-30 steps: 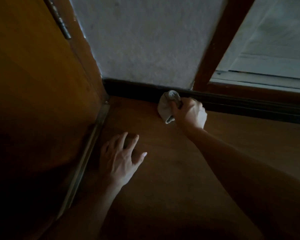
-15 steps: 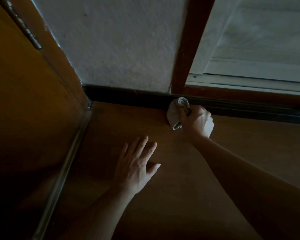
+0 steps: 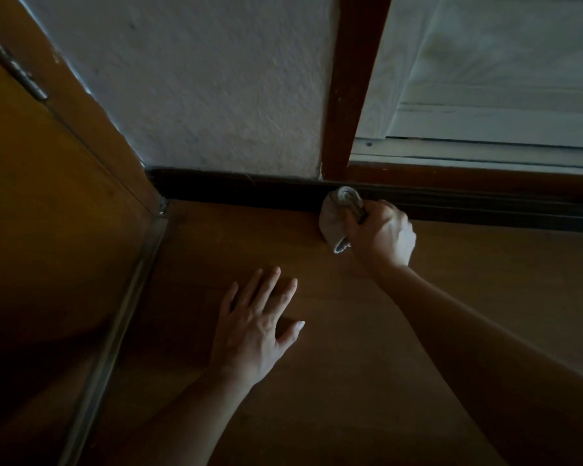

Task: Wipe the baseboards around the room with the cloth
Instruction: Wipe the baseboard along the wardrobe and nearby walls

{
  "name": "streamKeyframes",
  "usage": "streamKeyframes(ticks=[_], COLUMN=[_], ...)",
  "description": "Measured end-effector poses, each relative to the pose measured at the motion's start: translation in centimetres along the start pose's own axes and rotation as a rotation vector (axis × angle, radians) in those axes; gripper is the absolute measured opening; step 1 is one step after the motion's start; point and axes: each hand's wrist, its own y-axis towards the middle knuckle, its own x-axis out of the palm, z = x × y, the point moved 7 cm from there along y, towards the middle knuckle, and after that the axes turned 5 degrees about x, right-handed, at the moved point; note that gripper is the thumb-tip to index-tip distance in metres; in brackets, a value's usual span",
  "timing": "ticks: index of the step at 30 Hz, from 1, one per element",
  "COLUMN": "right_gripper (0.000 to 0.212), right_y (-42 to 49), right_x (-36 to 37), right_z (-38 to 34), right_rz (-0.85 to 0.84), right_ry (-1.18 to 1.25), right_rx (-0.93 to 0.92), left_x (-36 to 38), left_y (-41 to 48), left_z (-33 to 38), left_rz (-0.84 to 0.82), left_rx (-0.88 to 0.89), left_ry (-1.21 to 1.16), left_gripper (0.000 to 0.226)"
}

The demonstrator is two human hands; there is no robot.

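Note:
A dark baseboard [image 3: 236, 191] runs along the foot of the white textured wall [image 3: 216, 89], from the corner at the left to the right edge. My right hand [image 3: 382, 235] is shut on a bunched pale grey cloth [image 3: 335, 218], which presses against the baseboard just below a reddish wooden post. My left hand [image 3: 254, 326] lies flat on the wooden floor [image 3: 334, 331], fingers spread, nearer to me and left of the cloth.
An open wooden door [image 3: 31, 203] with a metal hinge [image 3: 14, 67] stands at the left, with a metal threshold strip [image 3: 122, 314] along its foot. A reddish wooden post [image 3: 352, 85] rises from the baseboard. Right of it is a pale panel [image 3: 495, 68] above a wooden sill.
My right hand with the cloth has slid rightward along the baseboard, from the wall section to under the post. My left hand has shifted rightward on the floor too.

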Motion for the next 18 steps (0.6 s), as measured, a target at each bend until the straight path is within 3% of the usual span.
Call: streamKeyframes(ticks=[3, 8, 13, 18], right_gripper=[0.030, 0.030, 0.033, 0.034], right_y=[-0.6, -0.7, -1.1, -1.2], right_x=[-0.1, 2.1, 1.7, 3.2], right_z=[0.2, -3.0, -1.5, -3.7], right_rz=[0.057, -0.004, 0.086, 0.015], right_ry=[0.052, 0.036, 0.050, 0.059], right_rx=[0.063, -0.022, 0.064, 0.007], left_x=[0.0, 0.0, 0.2, 0.2], left_y=[-0.1, 0.0, 0.0, 0.0], left_z=[-0.1, -0.1, -0.2, -0.1], left_rz=[0.002, 0.007, 0.012, 0.002], left_rx=[-0.003, 0.002, 0.015, 0.015], left_ry=[-0.006, -0.014, -0.006, 0.003], left_gripper=[0.070, 0.069, 0.070, 0.071])
